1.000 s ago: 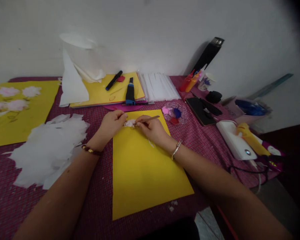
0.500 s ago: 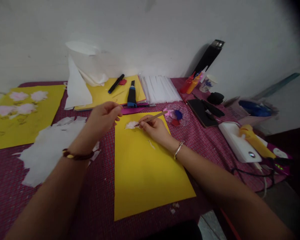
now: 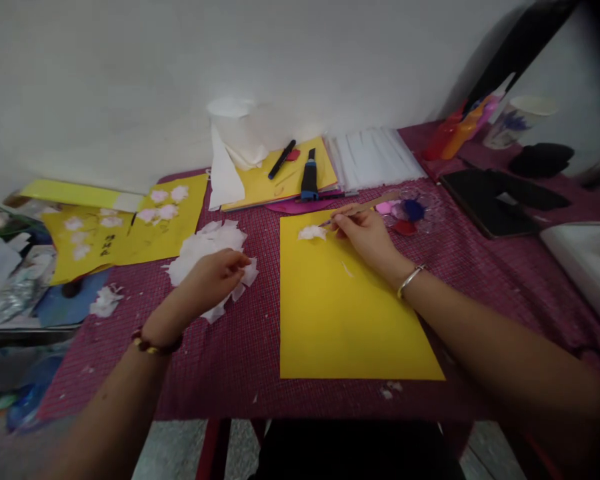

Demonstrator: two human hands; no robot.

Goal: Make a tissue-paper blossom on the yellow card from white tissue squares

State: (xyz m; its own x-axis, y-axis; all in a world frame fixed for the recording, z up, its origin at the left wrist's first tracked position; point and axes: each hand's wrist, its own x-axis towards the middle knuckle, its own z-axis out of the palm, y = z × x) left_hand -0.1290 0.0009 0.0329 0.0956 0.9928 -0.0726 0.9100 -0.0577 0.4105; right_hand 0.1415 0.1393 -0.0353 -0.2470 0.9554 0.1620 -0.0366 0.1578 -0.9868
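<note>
My right hand (image 3: 363,233) pinches a thin paintbrush (image 3: 380,200) with a light wooden handle. The brush's tip is at a small crumpled clump of white tissue paper (image 3: 311,232) near the top of a yellow sheet (image 3: 350,320). Over the right part of a heap of torn white tissue pieces (image 3: 205,243) hovers my left hand (image 3: 215,277). Its fingers are loosely bent and apart, with nothing visible in them. A thin pale strip (image 3: 347,269) lies on the yellow sheet near my right wrist.
Beyond my right hand sits a clear palette (image 3: 427,207) with pink, blue and red paint. A tissue roll (image 3: 233,110), a blue-black cutter (image 3: 309,177) and a marker (image 3: 282,159) are at the back. Yellow sheets with pink blossoms (image 3: 165,213) lie left; a phone (image 3: 485,200) lies right.
My left hand has moved from beside the tissue clump down and left to the heap of tissue pieces. The view has swung left; my right hand stays at the clump with the paintbrush.
</note>
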